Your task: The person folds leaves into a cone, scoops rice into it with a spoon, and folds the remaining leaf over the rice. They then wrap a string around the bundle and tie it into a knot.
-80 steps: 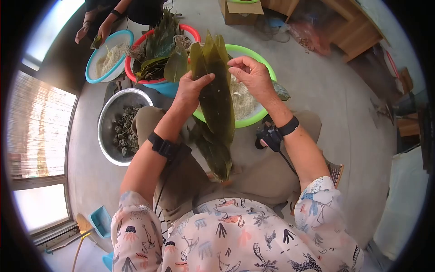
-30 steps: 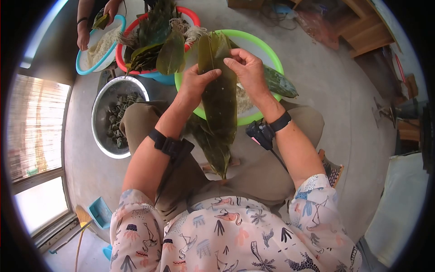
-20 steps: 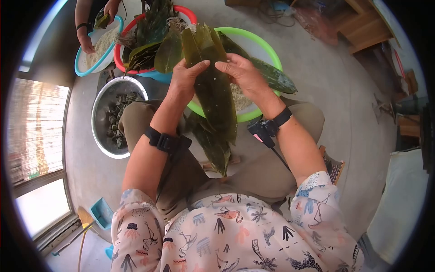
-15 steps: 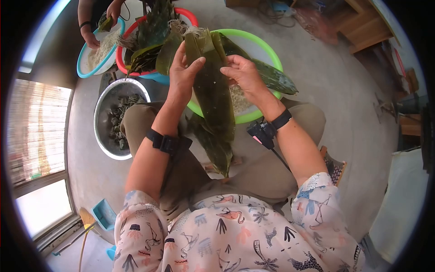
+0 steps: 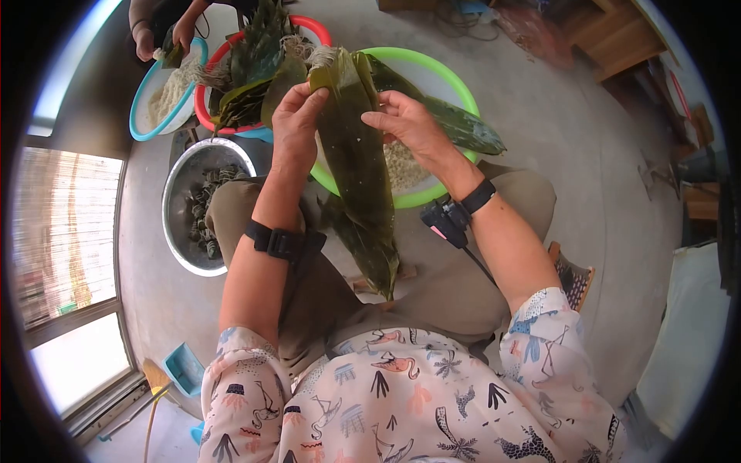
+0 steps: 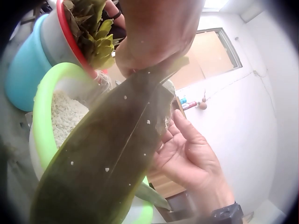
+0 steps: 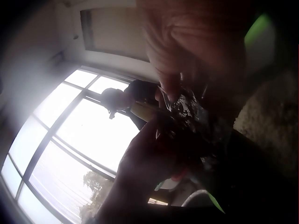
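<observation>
Long, overlapping dark-green bamboo leaves (image 5: 353, 147) hang upright between my hands, wet and dotted with rice grains. My left hand (image 5: 297, 127) pinches their upper left edge, thumb in front. At the right edge is my right hand (image 5: 413, 127), with its fingers partly behind the leaves. The left wrist view shows its thumb (image 6: 187, 126) standing apart from the fingers. More leaves (image 5: 367, 258) hang below the held ones, over the lap. Behind them stands a green-rimmed basin (image 5: 461, 86) of white rice (image 5: 403, 166); another broad leaf (image 5: 467, 130) lies across its rim.
A red-rimmed basin (image 5: 319, 29) at the back left holds leaves and string. Beside it is a blue-rimmed rice basin (image 5: 139, 127), where another person's hands (image 5: 183, 35) work. A metal bowl (image 5: 176, 231) of leaf-wrapped dumplings (image 5: 204, 208) stands by the left knee.
My left hand has moved up and left along the leaves to their upper edge. My right thumb has come off the front of the leaves, which have shifted slightly left.
</observation>
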The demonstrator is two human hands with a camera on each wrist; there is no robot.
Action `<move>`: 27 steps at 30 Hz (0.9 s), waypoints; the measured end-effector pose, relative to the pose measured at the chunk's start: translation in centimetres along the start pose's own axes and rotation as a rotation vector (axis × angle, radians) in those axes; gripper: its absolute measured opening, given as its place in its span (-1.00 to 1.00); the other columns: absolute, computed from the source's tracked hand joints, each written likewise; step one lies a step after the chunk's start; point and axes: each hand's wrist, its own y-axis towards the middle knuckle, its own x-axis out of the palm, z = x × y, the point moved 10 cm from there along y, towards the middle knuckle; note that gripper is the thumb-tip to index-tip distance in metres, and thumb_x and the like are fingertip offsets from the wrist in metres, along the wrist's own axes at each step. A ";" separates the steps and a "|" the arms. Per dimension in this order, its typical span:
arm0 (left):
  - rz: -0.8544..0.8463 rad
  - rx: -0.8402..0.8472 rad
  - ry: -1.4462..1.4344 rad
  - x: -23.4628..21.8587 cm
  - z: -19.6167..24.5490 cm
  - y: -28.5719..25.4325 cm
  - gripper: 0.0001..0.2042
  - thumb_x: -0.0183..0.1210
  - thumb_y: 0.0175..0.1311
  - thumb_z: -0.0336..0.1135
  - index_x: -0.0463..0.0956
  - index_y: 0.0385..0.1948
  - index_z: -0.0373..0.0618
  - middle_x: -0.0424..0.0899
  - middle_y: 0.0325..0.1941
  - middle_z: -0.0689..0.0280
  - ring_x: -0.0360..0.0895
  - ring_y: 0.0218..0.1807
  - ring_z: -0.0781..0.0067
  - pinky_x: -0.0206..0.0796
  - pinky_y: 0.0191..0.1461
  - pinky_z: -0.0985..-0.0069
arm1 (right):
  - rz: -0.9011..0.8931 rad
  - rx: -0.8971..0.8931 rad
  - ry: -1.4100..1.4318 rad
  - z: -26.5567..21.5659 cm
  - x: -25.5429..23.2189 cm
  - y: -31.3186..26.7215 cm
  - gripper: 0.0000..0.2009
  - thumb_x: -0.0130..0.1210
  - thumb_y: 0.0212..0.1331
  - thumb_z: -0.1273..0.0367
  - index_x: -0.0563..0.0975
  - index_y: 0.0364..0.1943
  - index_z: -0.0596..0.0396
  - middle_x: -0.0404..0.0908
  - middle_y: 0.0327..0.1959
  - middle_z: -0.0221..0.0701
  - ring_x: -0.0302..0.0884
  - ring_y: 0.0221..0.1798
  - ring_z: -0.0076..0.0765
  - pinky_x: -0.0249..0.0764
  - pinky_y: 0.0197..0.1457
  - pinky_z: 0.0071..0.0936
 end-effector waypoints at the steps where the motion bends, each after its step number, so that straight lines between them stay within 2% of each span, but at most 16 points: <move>1: -0.027 -0.011 -0.037 0.2 -0.1 0.1 -0.89 0.18 0.28 -0.47 0.53 -0.20 -0.17 0.65 -0.21 0.38 0.55 -0.21 0.63 0.38 -0.07 0.65 | 0.001 0.002 0.001 0.3 -0.1 0.2 -0.67 0.20 0.17 0.30 0.49 0.00 0.09 0.60 -0.24 -0.57 0.48 -0.22 -0.65 0.36 -0.22 -0.59; 6: -0.066 -0.039 -0.149 0.7 -0.2 0.3 -0.91 0.17 0.29 -0.47 0.53 -0.21 -0.16 0.65 -0.21 0.36 0.57 -0.20 0.59 0.42 -0.08 0.62 | 0.015 -0.057 0.073 0.1 0.0 0.5 -0.68 0.21 0.15 0.36 0.49 -0.01 0.11 0.57 -0.29 -0.61 0.43 -0.31 -0.71 0.32 -0.31 -0.65; 13: -0.046 -0.066 -0.163 0.6 -0.3 0.3 -0.90 0.17 0.28 -0.50 0.52 -0.21 -0.17 0.65 -0.22 0.33 0.59 -0.19 0.55 0.46 -0.06 0.58 | 0.005 -0.090 0.072 0.4 0.2 1.0 -0.71 0.21 0.15 0.39 0.52 -0.04 0.12 0.56 -0.29 -0.59 0.42 -0.32 -0.73 0.30 -0.32 -0.67; 16: -0.052 -0.051 -0.165 0.7 -0.4 0.4 -0.85 0.18 0.26 -0.51 0.52 -0.15 -0.18 0.64 -0.19 0.30 0.58 -0.13 0.52 0.45 -0.02 0.57 | 0.004 -0.094 0.081 0.1 0.5 0.8 -0.69 0.19 0.16 0.40 0.52 0.00 0.14 0.58 -0.25 -0.55 0.45 -0.29 -0.70 0.36 -0.28 -0.65; 18: -0.037 -0.035 -0.141 1.2 -0.1 0.1 -0.80 0.19 0.25 -0.50 0.51 -0.10 -0.20 0.64 -0.16 0.28 0.57 -0.09 0.51 0.44 0.01 0.55 | 0.004 -0.157 0.102 -0.7 0.7 0.7 -0.69 0.16 0.18 0.43 0.52 0.02 0.18 0.61 -0.21 -0.51 0.49 -0.23 -0.65 0.43 -0.19 -0.61; 20: -0.025 -0.019 -0.116 1.5 0.4 -0.1 -0.75 0.21 0.24 -0.50 0.50 -0.06 -0.21 0.63 -0.13 0.27 0.56 -0.05 0.50 0.43 0.03 0.53 | 0.010 -0.131 0.072 -1.2 0.5 0.4 -0.70 0.15 0.19 0.44 0.52 0.01 0.19 0.61 -0.19 -0.49 0.50 -0.21 -0.64 0.45 -0.15 -0.60; 22: -0.119 -0.133 -0.075 2.2 -0.3 -0.2 -0.67 0.23 0.22 -0.47 0.47 0.03 -0.24 0.61 -0.05 0.23 0.52 0.02 0.47 0.42 0.07 0.49 | 0.018 -0.106 0.042 -1.1 0.1 0.4 -0.71 0.15 0.20 0.45 0.53 0.00 0.20 0.62 -0.18 -0.47 0.52 -0.19 -0.62 0.47 -0.11 -0.58; 23: -0.120 -0.135 -0.074 1.8 -0.5 0.0 -0.67 0.23 0.22 -0.47 0.47 0.03 -0.24 0.61 -0.05 0.23 0.52 0.02 0.47 0.42 0.07 0.49 | 0.008 -0.131 0.045 -1.2 -0.2 0.9 -0.73 0.14 0.20 0.45 0.54 -0.01 0.21 0.62 -0.19 -0.47 0.52 -0.20 -0.62 0.47 -0.11 -0.58; 25: -0.256 -0.337 0.035 2.2 -2.7 -0.6 -0.69 0.24 0.21 -0.46 0.50 0.00 -0.27 0.63 -0.07 0.23 0.55 -0.03 0.46 0.41 0.07 0.46 | -0.004 -0.155 0.049 -1.6 -0.5 1.3 -0.74 0.14 0.21 0.45 0.55 -0.03 0.21 0.62 -0.20 -0.48 0.52 -0.20 -0.63 0.47 -0.11 -0.59; 27: -0.254 -0.334 0.029 2.1 -3.1 -0.8 -0.73 0.22 0.23 -0.47 0.51 -0.03 -0.24 0.64 -0.09 0.26 0.58 -0.06 0.46 0.43 0.05 0.48 | -0.001 -0.171 0.045 -1.9 -0.9 1.4 -0.75 0.13 0.21 0.45 0.55 -0.03 0.21 0.63 -0.22 -0.49 0.52 -0.21 -0.62 0.47 -0.13 -0.59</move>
